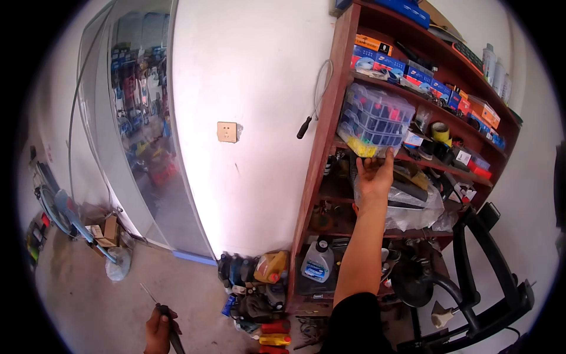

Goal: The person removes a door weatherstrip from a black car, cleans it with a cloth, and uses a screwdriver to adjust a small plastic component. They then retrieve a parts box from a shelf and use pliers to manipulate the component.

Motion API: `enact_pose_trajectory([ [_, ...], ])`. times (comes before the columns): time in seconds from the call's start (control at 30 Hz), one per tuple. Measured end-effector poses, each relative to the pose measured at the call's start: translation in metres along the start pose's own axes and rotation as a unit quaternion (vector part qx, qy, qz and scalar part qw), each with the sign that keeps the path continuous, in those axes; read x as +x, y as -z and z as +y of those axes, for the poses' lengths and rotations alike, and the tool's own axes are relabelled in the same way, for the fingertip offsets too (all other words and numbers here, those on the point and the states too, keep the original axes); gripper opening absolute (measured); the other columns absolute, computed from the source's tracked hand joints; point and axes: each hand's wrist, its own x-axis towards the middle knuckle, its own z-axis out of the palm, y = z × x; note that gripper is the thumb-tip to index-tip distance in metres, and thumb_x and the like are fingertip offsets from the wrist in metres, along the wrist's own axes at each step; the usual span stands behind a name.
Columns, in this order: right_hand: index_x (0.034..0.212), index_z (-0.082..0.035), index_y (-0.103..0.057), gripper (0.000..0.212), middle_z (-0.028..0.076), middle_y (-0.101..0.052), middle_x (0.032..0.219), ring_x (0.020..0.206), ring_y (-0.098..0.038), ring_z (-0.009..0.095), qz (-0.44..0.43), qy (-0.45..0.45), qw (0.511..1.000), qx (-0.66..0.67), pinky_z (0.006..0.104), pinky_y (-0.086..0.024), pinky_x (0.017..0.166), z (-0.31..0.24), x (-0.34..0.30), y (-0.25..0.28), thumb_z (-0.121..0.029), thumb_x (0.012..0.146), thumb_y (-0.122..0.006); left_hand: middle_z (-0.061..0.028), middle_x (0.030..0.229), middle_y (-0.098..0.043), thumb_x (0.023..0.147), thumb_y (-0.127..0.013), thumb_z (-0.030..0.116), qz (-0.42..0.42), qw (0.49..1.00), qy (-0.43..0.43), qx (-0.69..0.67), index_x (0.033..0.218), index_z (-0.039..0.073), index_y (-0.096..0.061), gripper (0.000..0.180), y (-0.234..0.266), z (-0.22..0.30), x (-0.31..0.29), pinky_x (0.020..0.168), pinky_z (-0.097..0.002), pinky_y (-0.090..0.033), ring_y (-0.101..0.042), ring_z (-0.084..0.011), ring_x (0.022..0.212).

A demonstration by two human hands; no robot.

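In my left hand (158,331), low in the view, a screwdriver (172,331) is gripped by its dark handle. Its thin metal shaft points up and to the left. My right arm reaches up to the shelf unit, and my right hand (374,177) has its fingers at the lower front edge of a clear plastic organizer box (377,115). The box has stacked compartments with blue, red and dark small parts, and yellow pieces in its bottom layer. Some of the fingertips are hard to make out against the box.
The reddish-brown shelf unit (321,153) holds blue cartons (389,64), yellow tape (440,131) and a plastic-wrapped item (413,206). A flexible pick-up tool (304,127) hangs on its side. Bottles and jugs (271,267) crowd its foot. A black chair frame (471,277) stands right; a glass door (144,118) is left.
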Motion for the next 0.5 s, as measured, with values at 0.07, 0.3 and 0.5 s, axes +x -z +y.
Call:
enact_pose_trajectory([
  [0.07,0.139,-0.008,-0.048,0.071,0.013,-0.054,0.132,0.120,-0.055,0.032,-0.016,0.019,0.999,0.028,0.0574,-0.047,0.102,-0.028,-0.005,-0.009,-0.052,0.088,-0.072,-0.0085,0.097,-0.058,0.106,-0.045,0.030,0.004,1.000,-0.028,0.008,0.107,-0.001,-0.053,0.032,0.004,0.004,-0.002,0.057,-0.0296,-0.054,-0.060,-0.0152,0.061],
  [0.3,0.143,-0.007,-0.044,0.073,0.012,-0.051,0.143,0.130,-0.049,0.037,-0.037,0.041,0.998,-0.008,0.0625,-0.039,0.108,-0.007,0.014,-0.020,-0.050,0.090,-0.070,-0.0098,0.098,-0.058,0.106,-0.045,0.029,0.017,1.000,-0.002,0.023,0.109,-0.001,-0.054,0.032,0.015,-0.001,-0.022,0.057,-0.0292,-0.053,-0.059,-0.0144,0.062],
  [0.5,0.138,-0.006,-0.048,0.056,0.014,-0.054,0.138,0.123,-0.055,0.033,-0.003,0.083,0.993,0.081,0.0536,-0.049,0.101,-0.005,0.013,-0.004,-0.035,0.094,-0.067,-0.0095,0.098,-0.058,0.106,-0.045,0.032,0.038,0.999,-0.012,0.009,0.108,-0.001,-0.054,0.035,0.029,-0.007,-0.041,0.057,-0.0286,-0.052,-0.058,-0.0139,0.061],
])
